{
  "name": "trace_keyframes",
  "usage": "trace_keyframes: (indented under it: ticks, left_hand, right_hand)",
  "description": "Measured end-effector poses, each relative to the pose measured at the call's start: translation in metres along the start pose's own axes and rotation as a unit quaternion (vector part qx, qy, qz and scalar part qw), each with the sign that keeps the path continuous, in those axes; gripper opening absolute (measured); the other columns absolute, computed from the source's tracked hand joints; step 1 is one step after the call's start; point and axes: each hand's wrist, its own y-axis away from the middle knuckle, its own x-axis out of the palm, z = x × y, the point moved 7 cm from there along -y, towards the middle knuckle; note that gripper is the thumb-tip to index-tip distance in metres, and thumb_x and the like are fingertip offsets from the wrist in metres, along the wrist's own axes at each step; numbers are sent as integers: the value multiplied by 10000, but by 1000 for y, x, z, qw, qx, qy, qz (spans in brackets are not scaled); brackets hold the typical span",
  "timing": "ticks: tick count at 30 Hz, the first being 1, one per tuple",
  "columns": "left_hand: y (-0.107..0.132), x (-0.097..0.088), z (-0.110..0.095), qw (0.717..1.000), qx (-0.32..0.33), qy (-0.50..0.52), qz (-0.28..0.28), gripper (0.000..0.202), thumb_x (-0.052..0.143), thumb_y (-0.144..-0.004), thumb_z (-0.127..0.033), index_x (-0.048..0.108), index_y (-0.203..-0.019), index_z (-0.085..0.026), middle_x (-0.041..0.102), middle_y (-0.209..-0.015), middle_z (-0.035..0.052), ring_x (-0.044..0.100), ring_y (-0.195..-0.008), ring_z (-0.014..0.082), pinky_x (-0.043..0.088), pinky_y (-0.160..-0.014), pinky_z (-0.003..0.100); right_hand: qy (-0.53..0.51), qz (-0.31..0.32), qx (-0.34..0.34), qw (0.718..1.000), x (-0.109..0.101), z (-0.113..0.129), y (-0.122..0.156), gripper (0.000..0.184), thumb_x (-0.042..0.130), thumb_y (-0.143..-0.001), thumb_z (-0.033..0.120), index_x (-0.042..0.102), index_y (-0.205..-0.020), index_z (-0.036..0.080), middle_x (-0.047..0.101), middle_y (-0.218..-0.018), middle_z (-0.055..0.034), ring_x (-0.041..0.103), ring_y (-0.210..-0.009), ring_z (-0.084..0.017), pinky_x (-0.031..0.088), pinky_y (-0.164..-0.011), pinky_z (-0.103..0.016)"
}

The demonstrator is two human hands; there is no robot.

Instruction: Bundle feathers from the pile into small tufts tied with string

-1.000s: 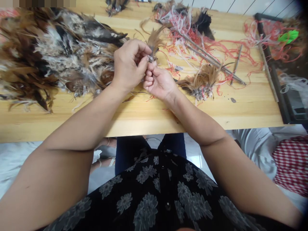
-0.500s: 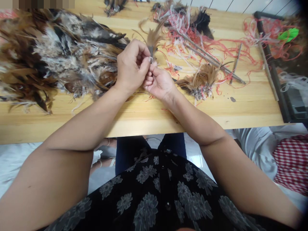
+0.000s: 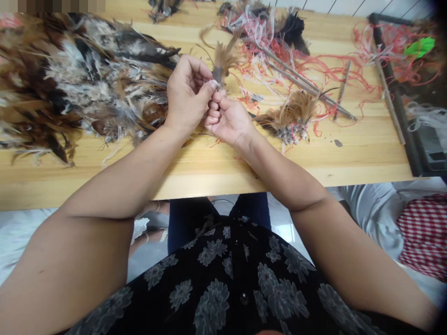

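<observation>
Head view: two hands meet above the table (image 3: 349, 158). The left hand (image 3: 186, 93) and the right hand (image 3: 228, 122), fingers curled, both pinch the base of one feather tuft (image 3: 221, 60). One big feather heap (image 3: 70, 79) lies to the left. One loose bundle (image 3: 291, 116) and two long sticks (image 3: 296, 79) lie to the right.

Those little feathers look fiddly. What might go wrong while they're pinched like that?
The tuft is pinched only at its base between the left hand and right hand; a slack grip might let feathers slide out and scatter. Loose ones could get lost in the feather pile close by. The red strings lying nearby could snag the tuft if it dips.
</observation>
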Motion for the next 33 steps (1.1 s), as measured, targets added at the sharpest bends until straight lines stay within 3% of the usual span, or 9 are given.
trace_keyframes:
  ticks: [5,10,21,28,33]
  left_hand:
    - [0,0,5,1000,-3,-15,-2,322,884,-950,-479,601,-1024,-343,684,-953,19,628,-899,280,533,-804,483]
    - [0,-1,-4,999,6,-54,4,340,869,-960,-542,607,-971,-326,666,-903,32,579,-849,278,451,-793,471]
    - [-8,0,-19,991,63,-115,22,339,869,-868,-392,542,-930,-329,619,-905,43,525,-826,283,479,-838,483]
    - [-2,4,-42,986,93,-130,57,181,745,-909,-347,565,-892,-355,713,-961,61,663,-905,333,542,-876,533]
    - [-6,2,-36,990,81,-108,36,225,777,-903,-344,556,-942,-346,694,-968,60,632,-870,307,532,-847,503]
  right_hand:
    - [-6,2,-3,1000,-1,0,-1,420,489,-1220,225,442,-803,208,357,-549,125,282,-442,-27,220,-482,-137]
    - [-2,-3,-4,1000,-2,1,-1,437,497,-1218,254,451,-785,212,366,-555,117,281,-452,-38,232,-476,-148]
    - [-8,-6,1,1000,0,0,-3,431,491,-1224,281,421,-803,216,370,-553,115,293,-459,-33,248,-480,-136]
    - [-16,-14,9,1000,-2,-4,-4,414,507,-1210,238,427,-804,219,360,-560,120,291,-451,-31,239,-481,-130]
    - [-7,-4,4,1000,-1,-3,-3,416,493,-1219,249,422,-810,222,356,-553,128,289,-434,-23,232,-481,-121]
